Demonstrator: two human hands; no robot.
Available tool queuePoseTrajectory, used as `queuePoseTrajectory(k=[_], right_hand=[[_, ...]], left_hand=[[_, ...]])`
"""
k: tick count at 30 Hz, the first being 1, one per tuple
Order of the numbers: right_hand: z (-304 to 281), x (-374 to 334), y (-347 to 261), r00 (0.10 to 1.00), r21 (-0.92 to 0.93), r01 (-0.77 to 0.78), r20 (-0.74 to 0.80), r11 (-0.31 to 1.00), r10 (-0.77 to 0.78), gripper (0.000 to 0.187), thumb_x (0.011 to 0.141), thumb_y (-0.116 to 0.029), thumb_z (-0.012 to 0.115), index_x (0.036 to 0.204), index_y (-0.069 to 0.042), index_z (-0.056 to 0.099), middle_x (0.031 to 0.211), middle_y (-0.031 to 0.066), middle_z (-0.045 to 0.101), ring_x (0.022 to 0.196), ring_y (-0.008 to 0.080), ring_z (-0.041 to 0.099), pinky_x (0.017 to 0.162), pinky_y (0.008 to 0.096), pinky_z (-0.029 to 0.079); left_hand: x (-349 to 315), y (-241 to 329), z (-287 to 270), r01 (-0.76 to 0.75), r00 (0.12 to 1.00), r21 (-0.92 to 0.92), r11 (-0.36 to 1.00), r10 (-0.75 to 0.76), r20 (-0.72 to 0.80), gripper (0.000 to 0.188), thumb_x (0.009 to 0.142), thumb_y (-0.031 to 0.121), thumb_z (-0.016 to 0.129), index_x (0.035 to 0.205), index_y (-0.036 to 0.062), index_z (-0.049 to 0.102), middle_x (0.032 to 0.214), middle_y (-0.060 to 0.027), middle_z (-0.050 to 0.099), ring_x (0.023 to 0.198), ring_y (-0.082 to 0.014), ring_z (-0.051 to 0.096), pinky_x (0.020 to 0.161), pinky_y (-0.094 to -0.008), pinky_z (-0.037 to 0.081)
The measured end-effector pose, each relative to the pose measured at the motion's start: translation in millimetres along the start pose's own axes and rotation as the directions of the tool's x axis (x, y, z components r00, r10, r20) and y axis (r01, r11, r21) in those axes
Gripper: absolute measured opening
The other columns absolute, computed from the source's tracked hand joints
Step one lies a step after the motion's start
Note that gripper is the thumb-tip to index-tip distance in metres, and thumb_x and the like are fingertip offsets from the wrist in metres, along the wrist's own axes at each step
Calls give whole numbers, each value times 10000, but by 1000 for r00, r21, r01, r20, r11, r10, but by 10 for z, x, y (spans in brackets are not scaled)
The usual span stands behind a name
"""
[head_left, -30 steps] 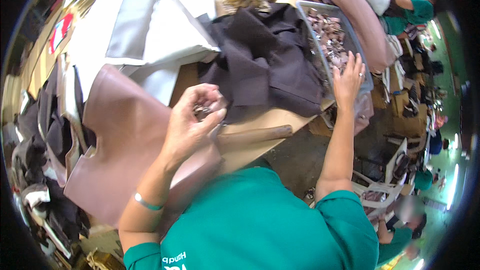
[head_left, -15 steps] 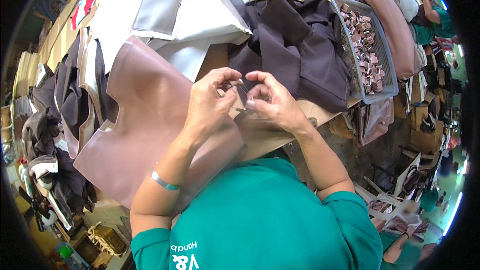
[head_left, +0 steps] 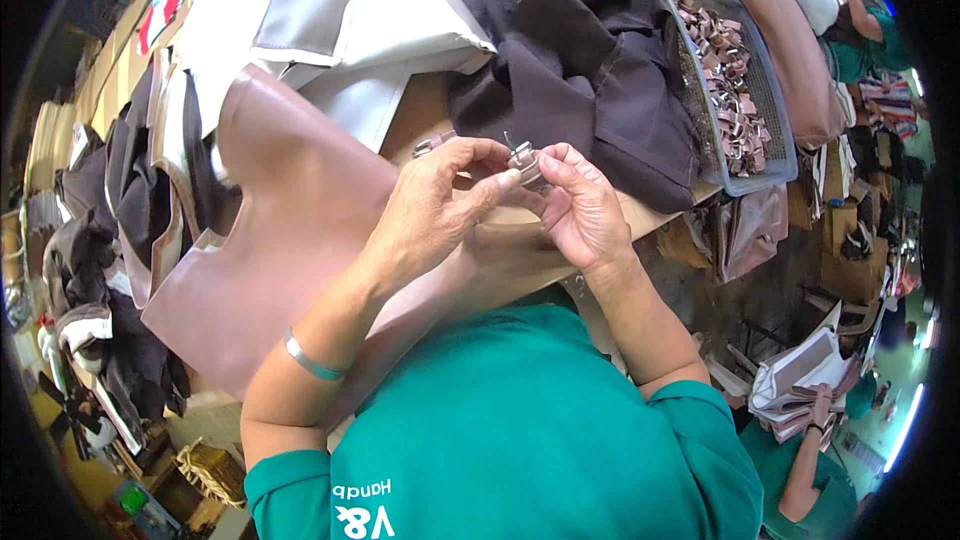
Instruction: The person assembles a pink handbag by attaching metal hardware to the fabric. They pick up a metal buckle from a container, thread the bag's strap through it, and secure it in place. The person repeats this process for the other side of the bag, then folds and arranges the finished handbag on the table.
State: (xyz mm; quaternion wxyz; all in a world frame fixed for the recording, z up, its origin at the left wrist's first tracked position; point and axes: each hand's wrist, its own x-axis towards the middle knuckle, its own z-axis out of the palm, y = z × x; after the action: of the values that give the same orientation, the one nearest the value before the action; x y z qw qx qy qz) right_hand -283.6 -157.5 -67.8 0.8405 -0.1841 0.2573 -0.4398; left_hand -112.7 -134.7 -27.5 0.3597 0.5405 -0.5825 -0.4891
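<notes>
In front of my chest both hands pinch a small metal buckle (head_left: 522, 154) with a dusky-pink leather strap at it. My left hand (head_left: 440, 195) is closed, its thumb and fingers at the buckle's left and lower side. My right hand (head_left: 590, 210) is closed on the right, thumb on top of the strap; its curled fingers partly hide the strap. Just beyond my left knuckles a second metal buckle (head_left: 432, 145) shows. A large dusky-pink leather piece (head_left: 290, 210) spreads under my left forearm and across my front.
Dark brown fabric (head_left: 560, 70) lies crumpled beyond my hands. Right of it stands a grey plastic basket (head_left: 785, 172) of small pink buckled tabs. White and grey sheets (head_left: 390, 10) lie at the far left. A co-worker's arm (head_left: 805, 460) shows at the lower right.
My hands have come together on the buckle, which now stands out clearly above my fingertips. The pink leather has shifted across my front, under the hands. The second buckle has come into view.
</notes>
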Motion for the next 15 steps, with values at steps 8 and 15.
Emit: queuePoseTrajectory(k=[8, 15], right_hand=[[326, 57, 168, 996, -201, -57, 62, 978, 71, 137, 848, -71, 520, 970, -32, 469, 890, 65, 557, 822, 130, 564, 727, 293, 496], [466, 95, 193, 979, -467, 28, 189, 884, 69, 244, 809, -42, 568, 1034, -38, 475, 927, 52, 543, 849, 104, 553, 675, 234, 496]], left_hand=[[-211, -122, -75, -40, 967, -202, 979, -13, -254, 107, 799, 61, 594, 892, 9, 590, 857, -44, 574, 740, -95, 535, 661, -223, 448], [-279, -55, -193, -101, 927, -140, 985, 43, -371, 114, 760, 23, 615, 857, -9, 566, 823, -57, 577, 678, -100, 547, 611, -227, 457]])
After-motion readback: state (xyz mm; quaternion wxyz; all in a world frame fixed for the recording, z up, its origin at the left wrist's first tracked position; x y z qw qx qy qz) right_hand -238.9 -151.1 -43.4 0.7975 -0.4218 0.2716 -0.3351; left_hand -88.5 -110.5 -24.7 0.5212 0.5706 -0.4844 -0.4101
